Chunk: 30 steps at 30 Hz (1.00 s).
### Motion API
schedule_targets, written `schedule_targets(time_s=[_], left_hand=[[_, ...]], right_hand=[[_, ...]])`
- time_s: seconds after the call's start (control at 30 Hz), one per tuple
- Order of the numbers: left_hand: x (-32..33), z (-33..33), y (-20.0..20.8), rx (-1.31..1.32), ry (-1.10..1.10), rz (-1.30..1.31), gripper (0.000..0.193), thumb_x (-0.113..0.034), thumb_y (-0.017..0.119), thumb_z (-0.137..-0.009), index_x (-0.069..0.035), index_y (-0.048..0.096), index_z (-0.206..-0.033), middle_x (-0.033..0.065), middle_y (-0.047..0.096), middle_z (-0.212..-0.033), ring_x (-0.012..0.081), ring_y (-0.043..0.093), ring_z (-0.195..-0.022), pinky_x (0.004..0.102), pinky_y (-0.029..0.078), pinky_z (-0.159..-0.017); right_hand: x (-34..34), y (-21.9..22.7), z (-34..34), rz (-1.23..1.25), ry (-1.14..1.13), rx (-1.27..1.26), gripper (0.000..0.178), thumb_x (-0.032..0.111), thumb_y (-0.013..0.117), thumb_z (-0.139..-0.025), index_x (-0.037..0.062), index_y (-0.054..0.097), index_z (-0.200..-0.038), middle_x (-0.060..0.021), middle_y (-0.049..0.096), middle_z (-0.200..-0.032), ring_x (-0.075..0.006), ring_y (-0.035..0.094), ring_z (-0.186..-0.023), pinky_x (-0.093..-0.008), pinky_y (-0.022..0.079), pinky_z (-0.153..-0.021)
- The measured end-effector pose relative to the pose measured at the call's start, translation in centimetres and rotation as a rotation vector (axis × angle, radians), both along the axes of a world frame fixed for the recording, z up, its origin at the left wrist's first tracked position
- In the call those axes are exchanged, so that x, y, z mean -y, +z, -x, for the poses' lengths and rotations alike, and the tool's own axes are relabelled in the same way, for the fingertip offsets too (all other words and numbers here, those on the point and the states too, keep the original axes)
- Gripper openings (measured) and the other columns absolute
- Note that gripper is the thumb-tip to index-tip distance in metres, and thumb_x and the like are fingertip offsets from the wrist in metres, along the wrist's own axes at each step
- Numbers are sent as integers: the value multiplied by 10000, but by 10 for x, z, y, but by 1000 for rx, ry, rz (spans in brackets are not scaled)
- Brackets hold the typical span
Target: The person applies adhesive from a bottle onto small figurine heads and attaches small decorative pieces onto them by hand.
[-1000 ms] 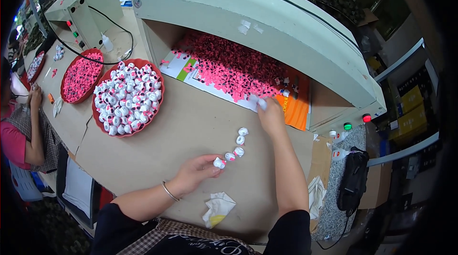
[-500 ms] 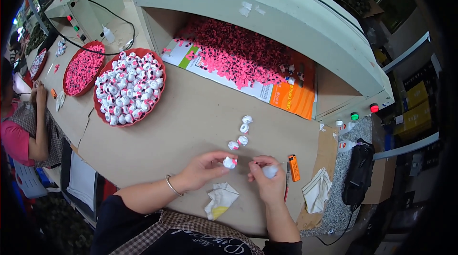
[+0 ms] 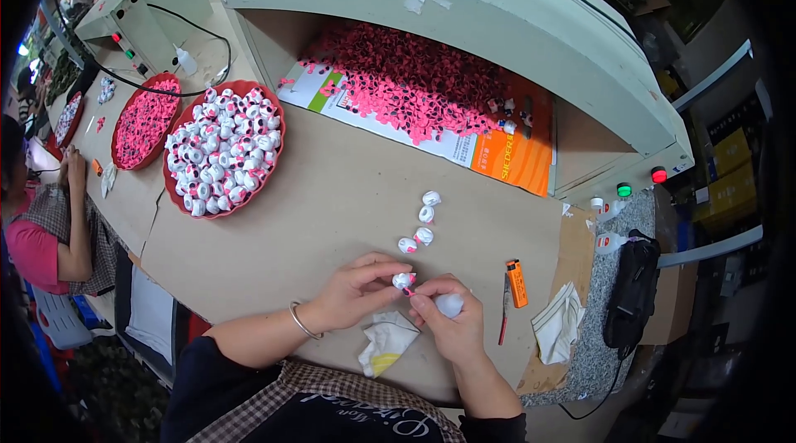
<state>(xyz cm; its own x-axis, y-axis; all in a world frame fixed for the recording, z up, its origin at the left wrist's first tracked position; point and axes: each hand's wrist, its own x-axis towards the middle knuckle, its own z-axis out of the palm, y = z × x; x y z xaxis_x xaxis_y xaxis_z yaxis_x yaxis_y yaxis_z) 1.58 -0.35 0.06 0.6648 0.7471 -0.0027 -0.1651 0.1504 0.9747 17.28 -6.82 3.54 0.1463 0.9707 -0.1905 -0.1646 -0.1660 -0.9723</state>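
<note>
- Left hand pinches a small white piece between thumb and fingertips, the other fingers curled under
- Right hand meets it from the right: thumb and forefinger press together on a tiny pink bit at the piece's lower edge, while the curled fingers close round a white blob
- A bracelet circles the left wrist
- Just under the fingers, toward the person, lies a crumpled white and yellow rag
- Right of the right hand's fingers lie a thin red pen and an orange lighter, side by side, near but not touching the hand
- Further right sits a folded white cloth
- Just beyond the fingers, four white pieces lie in a loose line on the brown table, running away from the hands
- Well beyond and left of the fingers, a red tray is heaped with white pieces
- Straight beyond, under a pale green hood, a pile of pink bits lies on a printed sheet
- Far left, a second red tray holds pink bits, and another person sits at the table's edge
</note>
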Motion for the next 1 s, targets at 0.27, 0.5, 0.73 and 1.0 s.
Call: schedule_targets(time_s=[0.27, 0.5, 0.73, 1.0], left_hand=[[-3, 1, -1, -34, -18, -61, 335, 47, 525, -788, 5, 493, -1118, 93, 458, -1079, 167, 518, -961, 268, 466, -814], [-8, 9, 0, -30, -83, 71, 322, -7, 513, -819, -7, 486, -1139, 78, 514, -1038, 136, 509, -972, 249, 423, -834], [-3, 4, -7, 83, -68, 358, 312, -20, 500, -833, -35, 498, -1144, 47, 561, -1042, 97, 521, -942, 229, 419, -835], [-6, 4, -6, 20, -73, 318, 297, -42, 501, -837, -18, 501, -1133, 64, 549, -1067, 108, 506, -976, 248, 409, -858]], right_hand=[[-3, -11, 8, 157, -85, -90, 102, 58, 589, -788, 10, 507, -827, -50, 558, -752, -85, 551, -639, -205, 472, -524], [-8, -22, 10, 81, -89, -81, 142, 14, 621, -749, 13, 531, -859, -34, 531, -743, -71, 514, -611, -193, 441, -491], [-6, -23, 4, -32, -6, 19, 166, 0, 637, -723, 6, 576, -877, -20, 506, -817, -75, 507, -650, -193, 424, -523], [-5, -38, 1, -98, 7, 204, 166, -10, 634, -710, 5, 573, -864, -32, 501, -798, -93, 509, -685, -218, 427, -603]])
